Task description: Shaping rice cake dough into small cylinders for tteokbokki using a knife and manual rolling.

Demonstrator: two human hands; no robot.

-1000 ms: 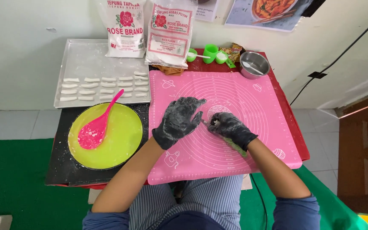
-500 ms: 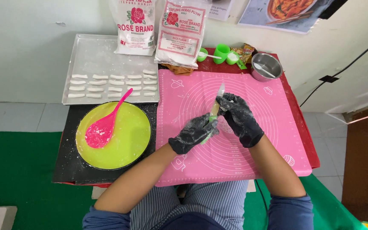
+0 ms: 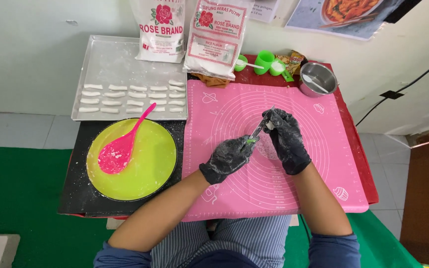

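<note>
Both my hands wear black gloves dusted with flour and meet above the pink silicone mat (image 3: 224, 106). My left hand (image 3: 227, 160) grips the green handle of a small knife (image 3: 258, 129) that points up and to the right. My right hand (image 3: 288, 140) pinches the blade near its tip, where a small white bit of dough (image 3: 270, 126) clings. The knife is lifted just off the mat.
A metal tray (image 3: 115, 59) with rows of white dough sticks lies at the back left. A lime plate (image 3: 147, 166) holds a pink spoon (image 3: 120, 149). Two flour bags (image 3: 214, 34), green cups (image 3: 264, 62) and a steel bowl (image 3: 319, 78) line the back edge.
A second ago both hands lay flat on the mat. They then lifted the knife, and my left hand has closed on its handle while my right fingers slid onto the blade.
</note>
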